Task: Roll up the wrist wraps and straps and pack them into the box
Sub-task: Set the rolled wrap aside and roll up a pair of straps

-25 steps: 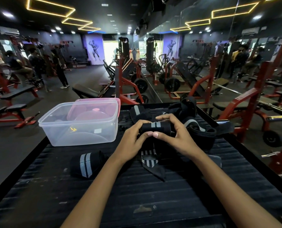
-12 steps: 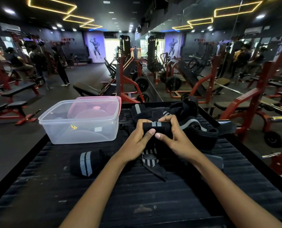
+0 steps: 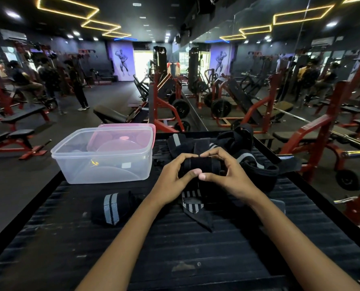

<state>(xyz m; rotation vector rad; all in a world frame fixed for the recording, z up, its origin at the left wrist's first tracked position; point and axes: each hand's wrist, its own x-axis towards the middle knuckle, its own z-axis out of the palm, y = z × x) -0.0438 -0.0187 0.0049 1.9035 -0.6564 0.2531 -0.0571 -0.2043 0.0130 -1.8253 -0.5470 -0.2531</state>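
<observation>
Both hands hold one black wrist wrap roll (image 3: 202, 164) above the black ribbed table (image 3: 175, 248). My left hand (image 3: 175, 177) grips its left end and my right hand (image 3: 227, 175) grips its right end, thumbs nearly touching in front. The wrap's loose striped tail (image 3: 192, 204) hangs down onto the table. A finished roll with grey stripes (image 3: 112, 208) lies to the left. A pile of unrolled black wraps and straps (image 3: 244, 148) lies behind my hands. The clear plastic box (image 3: 103, 164) stands open at the back left, nothing in it that I can see.
A pink lid (image 3: 126, 133) leans behind the box. The table has a raised black rim (image 3: 313, 196) on the right side. Beyond it stand red gym machines, benches and a mirror wall, with people at the far left.
My hands have turned the roll a little further, so the grey stripes on its front are now out of sight. The box and the finished roll have not moved.
</observation>
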